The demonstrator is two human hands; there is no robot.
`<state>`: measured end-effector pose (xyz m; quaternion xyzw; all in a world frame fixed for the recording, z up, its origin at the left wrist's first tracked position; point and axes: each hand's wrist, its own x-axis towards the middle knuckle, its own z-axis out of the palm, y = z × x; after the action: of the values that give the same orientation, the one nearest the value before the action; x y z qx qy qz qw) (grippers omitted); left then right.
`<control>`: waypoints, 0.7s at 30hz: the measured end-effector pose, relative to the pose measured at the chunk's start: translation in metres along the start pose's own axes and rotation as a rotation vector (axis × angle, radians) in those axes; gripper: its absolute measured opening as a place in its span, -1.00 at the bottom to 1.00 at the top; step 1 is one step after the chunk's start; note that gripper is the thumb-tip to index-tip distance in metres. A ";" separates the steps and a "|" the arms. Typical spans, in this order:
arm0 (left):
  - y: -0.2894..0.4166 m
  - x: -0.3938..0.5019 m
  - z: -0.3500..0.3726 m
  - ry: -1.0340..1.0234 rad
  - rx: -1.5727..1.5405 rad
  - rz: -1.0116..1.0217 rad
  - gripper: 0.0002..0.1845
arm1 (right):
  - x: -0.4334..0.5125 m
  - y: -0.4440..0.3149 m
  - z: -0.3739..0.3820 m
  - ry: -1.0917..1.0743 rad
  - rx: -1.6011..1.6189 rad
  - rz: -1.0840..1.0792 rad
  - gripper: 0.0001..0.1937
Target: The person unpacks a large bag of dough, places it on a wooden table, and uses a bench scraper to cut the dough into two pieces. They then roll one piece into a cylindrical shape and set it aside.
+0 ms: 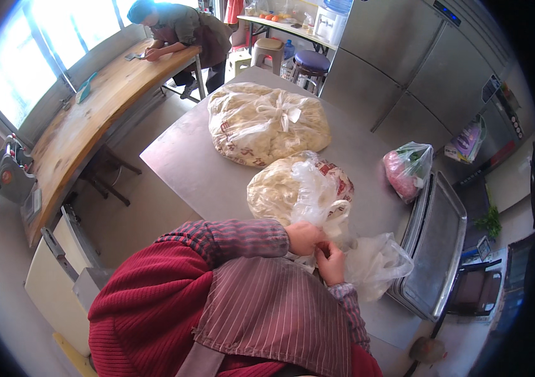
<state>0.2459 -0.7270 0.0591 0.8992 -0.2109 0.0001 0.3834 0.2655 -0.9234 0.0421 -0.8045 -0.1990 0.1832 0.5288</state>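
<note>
My left hand [304,238] and my right hand [330,264] meet at the near side of a metal table [182,151], fingers pinched together on thin plastic. Just beyond them lies a clear plastic bag of pale food [272,191] with red print and a bunched white top. A larger knotted bag [248,125] of similar pale contents sits behind it. Right of my hands spreads a loose translucent plastic bag [376,266]. What exactly lies between my fingertips is hidden.
Stacked metal trays [437,254] stand at the right, beside a bag of pink food and greens [404,172]. A person [187,33] leans on a wooden counter [107,89] at the upper left. Stools [312,63] and a steel refrigerator [390,61] are beyond the table.
</note>
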 end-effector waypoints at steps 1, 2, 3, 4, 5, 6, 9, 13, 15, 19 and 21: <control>-0.001 -0.002 -0.003 0.007 0.003 -0.029 -0.86 | 0.000 -0.002 0.002 0.001 0.017 -0.008 -0.83; -0.001 -0.005 -0.006 0.034 0.002 -0.043 -0.86 | 0.001 -0.004 0.004 0.002 0.034 -0.015 -0.82; -0.002 -0.007 -0.009 0.058 0.015 -0.068 -0.85 | 0.001 -0.007 0.005 0.004 0.066 -0.011 -0.80; -0.002 -0.008 -0.012 0.070 -0.029 -0.067 -0.84 | 0.002 -0.010 0.006 -0.006 0.072 -0.018 -0.79; -0.002 -0.009 -0.014 0.080 -0.060 -0.075 -0.83 | 0.002 -0.013 0.006 -0.014 0.091 -0.013 -0.77; -0.002 -0.010 -0.016 0.082 -0.078 -0.096 -0.82 | 0.003 -0.015 0.006 -0.022 0.107 0.008 -0.76; -0.002 -0.011 -0.019 0.168 -0.146 -0.068 -0.79 | 0.004 -0.021 0.003 -0.019 0.158 -0.053 -0.75; -0.002 -0.013 -0.017 0.179 -0.165 -0.078 -0.80 | 0.006 -0.022 0.002 -0.021 0.066 -0.075 -0.73; -0.001 -0.014 -0.016 0.190 -0.165 -0.086 -0.81 | 0.007 -0.021 0.003 -0.029 -0.015 -0.100 -0.72; 0.001 -0.014 -0.016 0.174 -0.122 -0.076 -0.80 | 0.011 -0.019 0.003 -0.008 -0.024 -0.173 -0.74; 0.002 -0.014 -0.016 0.129 -0.134 -0.077 -0.78 | 0.011 -0.018 0.003 -0.004 -0.074 -0.174 -0.77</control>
<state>0.2350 -0.7118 0.0698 0.8770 -0.1507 0.0291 0.4552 0.2714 -0.9087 0.0562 -0.8027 -0.2759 0.1308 0.5123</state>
